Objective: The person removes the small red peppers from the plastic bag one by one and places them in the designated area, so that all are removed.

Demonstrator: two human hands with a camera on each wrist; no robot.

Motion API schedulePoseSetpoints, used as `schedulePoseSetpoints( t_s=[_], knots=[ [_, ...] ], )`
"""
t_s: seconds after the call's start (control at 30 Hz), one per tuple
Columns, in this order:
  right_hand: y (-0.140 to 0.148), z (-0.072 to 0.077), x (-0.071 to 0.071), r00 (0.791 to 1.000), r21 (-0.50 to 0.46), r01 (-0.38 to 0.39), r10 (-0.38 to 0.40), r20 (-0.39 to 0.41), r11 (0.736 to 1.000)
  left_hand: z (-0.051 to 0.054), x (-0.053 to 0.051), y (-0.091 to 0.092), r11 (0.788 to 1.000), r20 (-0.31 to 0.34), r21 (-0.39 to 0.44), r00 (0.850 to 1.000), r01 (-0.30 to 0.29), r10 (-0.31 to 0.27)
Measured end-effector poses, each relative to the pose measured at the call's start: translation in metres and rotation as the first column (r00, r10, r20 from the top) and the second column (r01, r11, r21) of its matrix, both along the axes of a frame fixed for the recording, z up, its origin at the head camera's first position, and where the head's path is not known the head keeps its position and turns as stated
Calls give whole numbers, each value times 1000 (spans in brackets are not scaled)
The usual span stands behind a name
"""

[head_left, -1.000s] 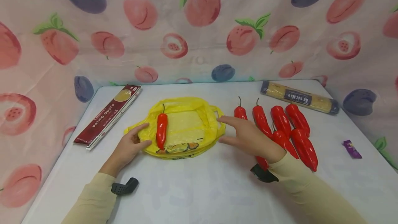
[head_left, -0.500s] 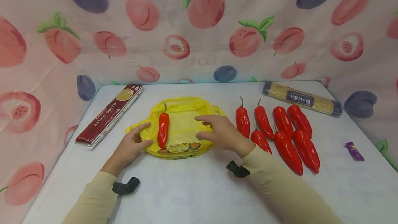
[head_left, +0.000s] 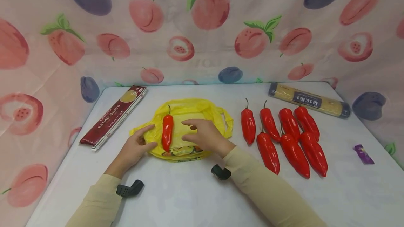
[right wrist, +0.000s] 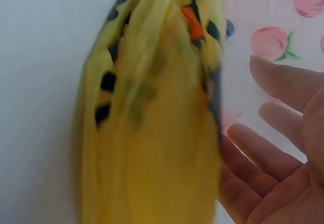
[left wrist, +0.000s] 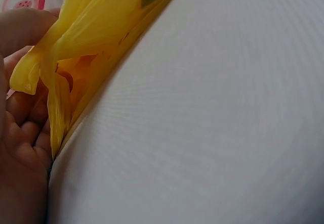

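A yellow plastic bag (head_left: 189,108) lies spread on the white table, its mouth held wide. Inside its left part rests a red pepper (head_left: 167,131), stem pointing away. At the bag's left edge is my left hand (head_left: 134,150), thumb and fingers apart; in the left wrist view the bag's yellow film (left wrist: 96,27) lies against these fingers. My right hand (head_left: 206,136) hovers over the right half of the bag, covering part of it. Its fingers are loosely bent and spread, with nothing between them, as the right wrist view also shows beside the bag.
Several more red peppers (head_left: 295,153) lie in two rough rows to the right. A dark red spaghetti pack (head_left: 113,116) lies at the left, a clear pasta pack (head_left: 309,100) at the back right. Near the right edge is a small purple wrapped sweet (head_left: 364,154).
My right hand has moved left, from the bag's right handle to over its middle, uncovering the handle and the nearer peppers. My left hand has stayed at the bag's left edge.
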State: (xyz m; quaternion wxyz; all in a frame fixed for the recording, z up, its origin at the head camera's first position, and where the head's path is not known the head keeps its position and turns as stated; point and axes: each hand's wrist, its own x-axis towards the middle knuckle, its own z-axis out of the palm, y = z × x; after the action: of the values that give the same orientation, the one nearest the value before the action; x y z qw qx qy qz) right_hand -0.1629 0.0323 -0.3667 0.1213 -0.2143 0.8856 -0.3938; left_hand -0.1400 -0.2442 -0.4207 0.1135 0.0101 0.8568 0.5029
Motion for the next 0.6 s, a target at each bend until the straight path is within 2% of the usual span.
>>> schedulePoseSetpoints(
  t_s=[0.33,0.6],
  knots=[
    [-26,-9,-3,998,10,-26,25,61,1000,-2,0,-1,1000,-12,-12,1000,-1,1],
    [-43,-14,-6,999,76,-34,33,17,997,-2,0,-1,1000,-38,-30,999,9,-10]
  ],
)
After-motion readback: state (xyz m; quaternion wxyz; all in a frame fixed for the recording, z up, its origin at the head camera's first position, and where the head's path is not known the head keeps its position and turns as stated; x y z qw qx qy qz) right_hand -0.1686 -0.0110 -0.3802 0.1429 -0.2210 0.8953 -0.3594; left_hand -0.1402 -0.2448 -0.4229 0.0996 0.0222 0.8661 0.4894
